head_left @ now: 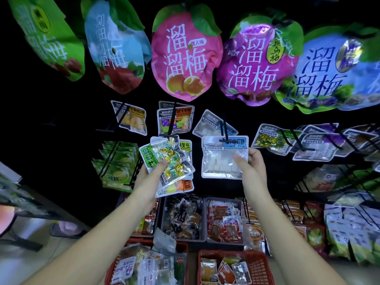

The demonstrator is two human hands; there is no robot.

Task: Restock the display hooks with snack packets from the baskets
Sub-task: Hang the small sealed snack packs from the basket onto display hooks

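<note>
At your far left, green packets (118, 161) hang in a row on black hooks. Just to the right of them, your left hand (152, 173) is raised and holds a fanned stack of packets (170, 163). The thumb presses on the front one, which is clear and shows candies in gold and green foil, and the fingers are curled behind the stack. Below this arm, at the bottom edge, stands a red basket (112, 266) full of mixed snack packets. Above the stack, a big pink bag (185, 58) hangs in the top row among other large bags.

In the middle, behind the baskets, are grey bins (204, 219) with dark and red packets inside. Higher up is a clear packet with white cubes (223, 159), held upright against the display. The black end of a hook (228, 140) lies across its blue label at the top. I cannot tell if the hole is already over the hook. Your right hand (249, 165) pinches this packet at its right edge, the thumb on the front and the fingers behind.

Under the right arm stands a second red basket (260, 266), also with packets in it. Further right, a packet with yellow candies (269, 138) hangs on its own hook, and more packets hang beside it.
</note>
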